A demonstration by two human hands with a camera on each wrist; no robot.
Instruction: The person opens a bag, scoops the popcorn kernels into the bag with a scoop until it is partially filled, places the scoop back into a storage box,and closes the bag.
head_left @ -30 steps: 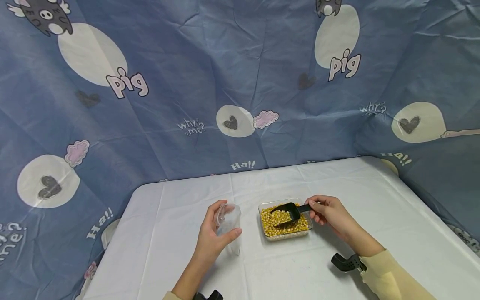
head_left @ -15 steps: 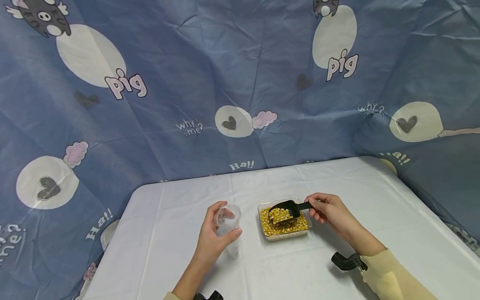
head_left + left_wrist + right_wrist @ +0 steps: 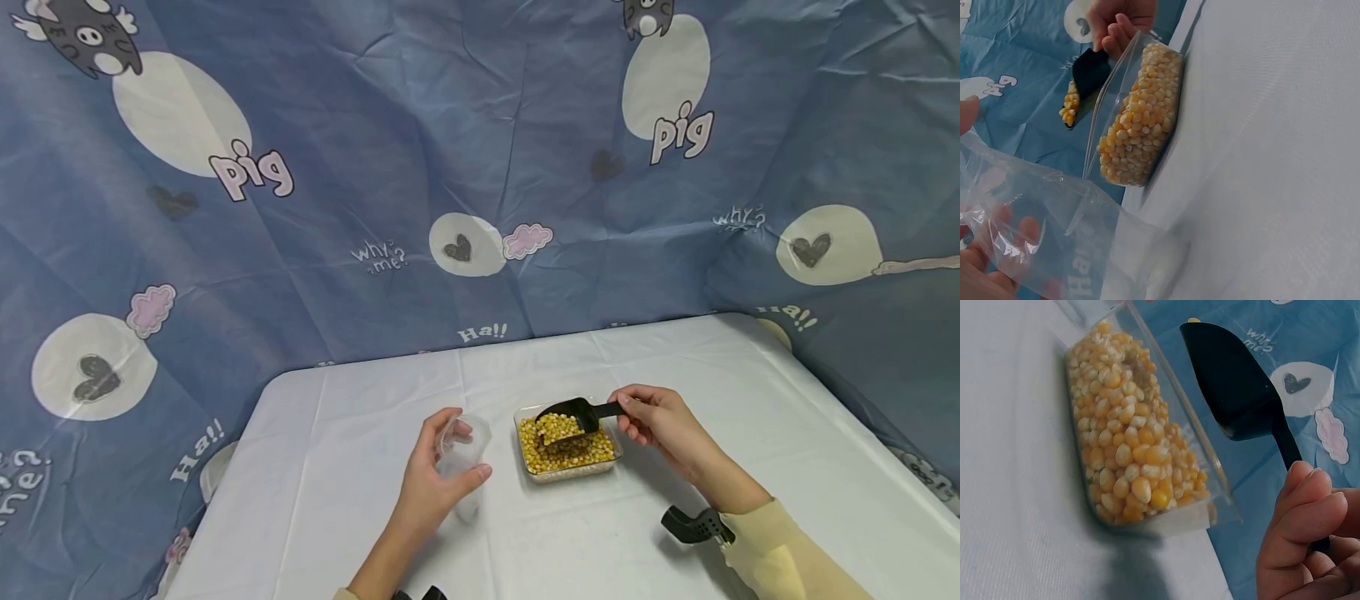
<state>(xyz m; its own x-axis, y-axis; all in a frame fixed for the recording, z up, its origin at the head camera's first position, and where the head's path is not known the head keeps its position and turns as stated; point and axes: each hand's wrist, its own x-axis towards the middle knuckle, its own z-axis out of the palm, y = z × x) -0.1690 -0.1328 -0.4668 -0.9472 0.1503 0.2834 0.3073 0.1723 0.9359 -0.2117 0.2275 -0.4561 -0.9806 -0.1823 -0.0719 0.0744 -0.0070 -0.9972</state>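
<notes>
My left hand (image 3: 427,483) grips a clear plastic bag (image 3: 463,457), fingers and thumb spread round its open mouth; the bag hangs down toward the white cloth. In the left wrist view the see-through bag (image 3: 1104,244) has faint white lettering and no kernels show in it. To the right stands a clear rectangular container (image 3: 573,477) holding yellow corn kernels (image 3: 1122,437). My right hand (image 3: 663,429) pinches the handle of a black scoop (image 3: 1235,381) between thumb and fingers. Heaped with kernels (image 3: 558,427), the scoop is raised above the container's rim in the right wrist view.
A white cloth (image 3: 360,467) covers the table under everything. Behind and at both sides hangs a blue printed curtain (image 3: 375,167). A black wrist mount (image 3: 697,525) sticks out from the right sleeve (image 3: 780,550).
The scoop has lifted out of the corn with a load of kernels and tipped back. My left hand has shifted slightly right with the bag, whose mouth now stands rounder and wider.
</notes>
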